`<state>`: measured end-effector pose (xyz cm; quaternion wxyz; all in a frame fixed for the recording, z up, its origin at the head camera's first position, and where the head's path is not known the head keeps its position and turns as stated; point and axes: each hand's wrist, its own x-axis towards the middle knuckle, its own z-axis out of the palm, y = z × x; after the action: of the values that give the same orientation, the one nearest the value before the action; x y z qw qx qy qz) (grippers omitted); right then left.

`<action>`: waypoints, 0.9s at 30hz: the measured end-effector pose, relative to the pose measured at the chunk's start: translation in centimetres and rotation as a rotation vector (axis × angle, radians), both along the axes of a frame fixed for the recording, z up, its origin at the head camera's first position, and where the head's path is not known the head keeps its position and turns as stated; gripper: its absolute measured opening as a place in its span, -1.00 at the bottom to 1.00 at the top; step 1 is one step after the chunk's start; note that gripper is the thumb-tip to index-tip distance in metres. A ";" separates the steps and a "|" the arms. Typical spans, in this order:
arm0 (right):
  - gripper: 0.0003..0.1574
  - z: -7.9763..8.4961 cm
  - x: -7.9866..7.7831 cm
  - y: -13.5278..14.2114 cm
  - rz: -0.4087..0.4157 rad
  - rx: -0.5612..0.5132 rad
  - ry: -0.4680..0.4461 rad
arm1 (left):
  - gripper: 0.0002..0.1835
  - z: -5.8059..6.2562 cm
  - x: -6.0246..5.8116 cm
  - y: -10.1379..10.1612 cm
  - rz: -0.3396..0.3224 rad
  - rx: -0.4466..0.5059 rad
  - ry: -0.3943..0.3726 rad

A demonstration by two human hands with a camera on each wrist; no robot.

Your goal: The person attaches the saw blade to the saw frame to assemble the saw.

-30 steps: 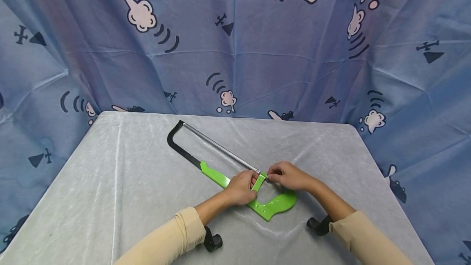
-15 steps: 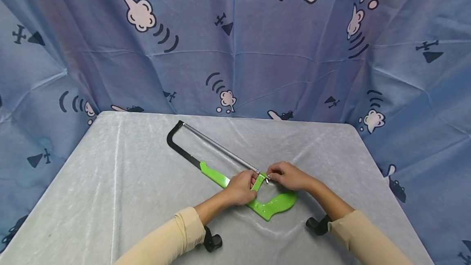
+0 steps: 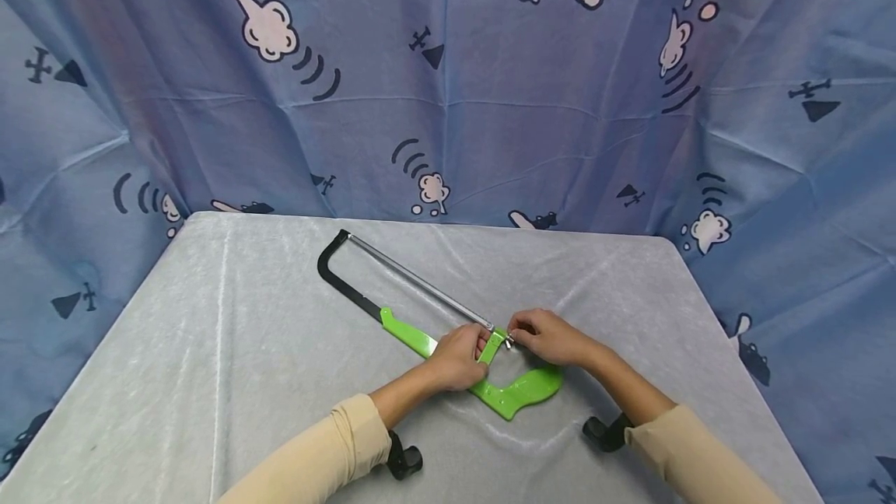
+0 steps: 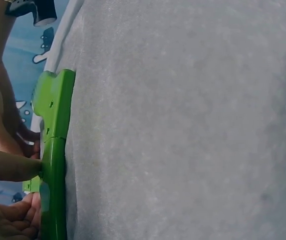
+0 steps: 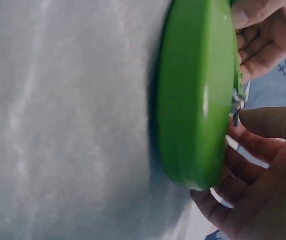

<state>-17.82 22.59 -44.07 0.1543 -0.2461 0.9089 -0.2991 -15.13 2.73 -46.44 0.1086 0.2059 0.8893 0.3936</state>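
Note:
A hacksaw [image 3: 528, 389] with a green handle lies slanted on the table, its black front frame [image 3: 350, 292] pointing to the far left. A straight silver bar [image 3: 420, 281] spans from the frame's tip to the handle's upper end. My left hand [image 3: 458, 356] grips the green upright of the handle, thumb on the near side. At the handle's upper end sits a small metal wing nut [image 5: 236, 102], which my right hand [image 3: 553, 335] pinches between thumb and fingertips. In the left wrist view, the handle [image 4: 55, 120] stands close beside the left thumb [image 4: 15, 167].
Pale grey plush cloth covers the table [image 3: 280, 379]. Behind it hangs a blue curtain [image 3: 448, 99] with cartoon prints. Black camera mounts [image 3: 404, 457] stick out below both wrists.
The wing nut's angle has changed at my right fingertips, with one wing now showing more. The left hand and the hacksaw hold nearly still.

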 end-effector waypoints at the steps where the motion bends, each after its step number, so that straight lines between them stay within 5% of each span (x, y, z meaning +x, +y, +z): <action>1: -0.87 0.1 0.2 -0.1 -0.011 0.017 0.030 | -0.64 0.0 0.0 0.0 -0.001 0.001 0.000; 4: -0.93 0.4 0.8 -0.4 -0.040 0.097 0.161 | -0.64 -0.1 0.0 0.1 -0.004 -0.003 -0.003; 13: -0.59 0.8 2.3 -1.5 0.016 0.321 0.606 | -0.65 0.1 0.0 0.0 -0.007 -0.010 -0.006; 18: -0.54 0.5 2.3 -1.8 -0.003 0.360 0.630 | -0.66 0.2 0.0 0.0 -0.009 -0.012 -0.006; 27: -0.61 0.5 2.0 -1.9 -0.039 0.366 0.542 | -0.66 0.2 0.0 0.0 -0.004 -0.008 -0.011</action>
<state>-15.78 20.71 -43.56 -0.0572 -0.2677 0.9601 -0.0573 -15.09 2.75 -46.20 0.1149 0.2052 0.8898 0.3911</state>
